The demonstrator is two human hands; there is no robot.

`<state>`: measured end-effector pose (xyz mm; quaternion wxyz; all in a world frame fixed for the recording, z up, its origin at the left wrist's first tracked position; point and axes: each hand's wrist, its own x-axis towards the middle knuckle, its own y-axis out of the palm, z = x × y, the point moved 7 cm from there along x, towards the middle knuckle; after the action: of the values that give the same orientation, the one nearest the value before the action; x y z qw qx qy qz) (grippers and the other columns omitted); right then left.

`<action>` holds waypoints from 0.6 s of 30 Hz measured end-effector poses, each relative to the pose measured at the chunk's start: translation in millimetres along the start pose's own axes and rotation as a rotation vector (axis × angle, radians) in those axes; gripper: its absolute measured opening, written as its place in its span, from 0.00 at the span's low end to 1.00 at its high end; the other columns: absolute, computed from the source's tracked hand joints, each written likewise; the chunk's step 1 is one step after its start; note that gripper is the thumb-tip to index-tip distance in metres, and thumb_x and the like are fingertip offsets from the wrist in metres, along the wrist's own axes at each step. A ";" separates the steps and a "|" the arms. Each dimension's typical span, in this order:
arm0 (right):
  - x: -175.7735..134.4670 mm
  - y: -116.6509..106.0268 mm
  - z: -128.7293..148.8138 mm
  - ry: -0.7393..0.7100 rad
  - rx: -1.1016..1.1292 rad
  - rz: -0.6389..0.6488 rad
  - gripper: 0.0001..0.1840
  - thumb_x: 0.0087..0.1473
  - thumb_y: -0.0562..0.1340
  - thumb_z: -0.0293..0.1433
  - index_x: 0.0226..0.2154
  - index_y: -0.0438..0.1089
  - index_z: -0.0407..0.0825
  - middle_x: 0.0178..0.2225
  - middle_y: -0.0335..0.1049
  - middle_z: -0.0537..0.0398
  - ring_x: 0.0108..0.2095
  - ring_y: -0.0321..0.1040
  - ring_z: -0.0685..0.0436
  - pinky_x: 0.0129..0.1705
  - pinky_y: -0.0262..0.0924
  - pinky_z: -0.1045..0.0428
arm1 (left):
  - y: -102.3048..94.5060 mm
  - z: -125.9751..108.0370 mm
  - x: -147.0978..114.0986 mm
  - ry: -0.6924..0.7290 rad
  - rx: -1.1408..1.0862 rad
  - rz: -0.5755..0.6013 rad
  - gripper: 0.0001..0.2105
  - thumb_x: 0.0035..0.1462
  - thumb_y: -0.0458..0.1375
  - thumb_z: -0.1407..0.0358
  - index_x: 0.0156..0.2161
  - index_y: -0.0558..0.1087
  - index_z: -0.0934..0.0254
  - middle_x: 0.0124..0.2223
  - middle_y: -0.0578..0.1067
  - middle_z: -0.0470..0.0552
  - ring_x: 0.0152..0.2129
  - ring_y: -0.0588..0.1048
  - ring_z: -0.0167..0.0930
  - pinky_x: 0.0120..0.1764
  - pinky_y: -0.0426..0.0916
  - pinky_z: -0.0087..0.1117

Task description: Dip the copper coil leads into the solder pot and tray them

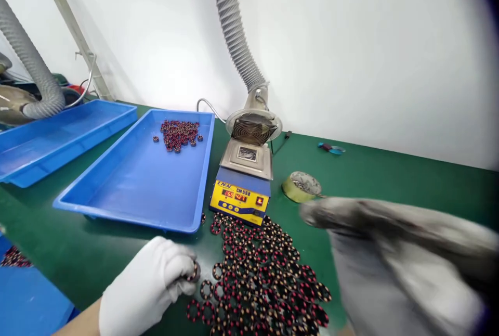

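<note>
My left hand (150, 284), in a white glove, pinches a small dark ring (195, 272) with coloured marks, just left of a big pile of similar rings (261, 279). The piled rings are black with red and cream segments and lie on the green table. My right hand (393, 253), in a grey-stained glove, is blurred by motion at the right, near a small round yellow tin (301, 186). Whether its fingers hold anything cannot be made out. Behind the pile stands a yellow and blue heated unit (239, 198) with a lit red display.
A blue tray (144, 185) at left holds a heap of finished-looking dark red rings (179, 134). Another blue tray (66, 138) stands farther left. A ribbed exhaust duct (237, 29) ends in a hood over the unit. A small blue-ended item (331, 149) lies at back right.
</note>
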<state>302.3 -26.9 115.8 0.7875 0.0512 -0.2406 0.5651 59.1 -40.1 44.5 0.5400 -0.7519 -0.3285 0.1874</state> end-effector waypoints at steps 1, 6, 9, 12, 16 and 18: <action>4.9 6.3 5.9 0.059 0.136 -0.067 0.11 0.57 0.55 0.36 0.39 0.71 0.64 0.37 0.75 0.55 0.40 0.71 0.38 0.39 0.69 0.41 | -19.8 -3.9 10.0 0.006 -0.074 -0.104 0.06 0.58 0.51 0.72 0.38 0.64 0.58 0.41 0.73 0.47 0.38 0.71 0.29 0.41 0.63 0.32; 24.7 66.2 32.1 0.166 0.510 0.156 0.08 0.51 0.63 0.34 0.36 0.73 0.54 0.39 0.75 0.54 0.40 0.71 0.44 0.45 0.65 0.48 | -100.9 -28.8 49.9 0.106 -0.153 -0.710 0.06 0.55 0.57 0.67 0.39 0.66 0.57 0.43 0.72 0.49 0.40 0.70 0.30 0.42 0.66 0.32; 27.3 86.5 28.8 0.259 0.833 0.225 0.12 0.48 0.64 0.35 0.38 0.71 0.53 0.41 0.74 0.51 0.40 0.71 0.42 0.46 0.63 0.47 | -117.0 -48.9 64.9 0.256 0.030 -0.986 0.06 0.54 0.57 0.67 0.39 0.67 0.60 0.46 0.70 0.52 0.44 0.68 0.33 0.45 0.65 0.36; 32.8 85.3 13.9 0.235 0.927 0.116 0.14 0.42 0.69 0.35 0.35 0.72 0.53 0.37 0.76 0.51 0.38 0.72 0.41 0.44 0.64 0.46 | -113.8 -53.6 79.7 0.284 0.079 -1.060 0.06 0.54 0.56 0.68 0.39 0.67 0.60 0.49 0.67 0.52 0.46 0.67 0.33 0.47 0.65 0.36; 43.2 71.8 -10.0 0.137 0.762 -0.077 0.13 0.35 0.71 0.32 0.29 0.74 0.51 0.31 0.76 0.50 0.33 0.72 0.40 0.39 0.67 0.46 | -105.8 -34.5 87.9 0.128 -0.035 -1.031 0.23 0.52 0.58 0.67 0.53 0.58 0.63 0.57 0.60 0.59 0.53 0.63 0.35 0.51 0.65 0.35; 45.8 72.5 -14.5 0.127 0.684 -0.089 0.14 0.32 0.71 0.29 0.29 0.74 0.50 0.30 0.76 0.52 0.31 0.72 0.42 0.35 0.67 0.49 | -100.8 -25.9 92.2 0.099 -0.051 -0.917 0.29 0.53 0.57 0.66 0.58 0.52 0.64 0.60 0.58 0.60 0.55 0.61 0.36 0.53 0.64 0.37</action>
<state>251.9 43.7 109.2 0.7619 0.2873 0.0147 0.5804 112.0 26.5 154.5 0.5636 -0.5501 -0.6054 -0.1150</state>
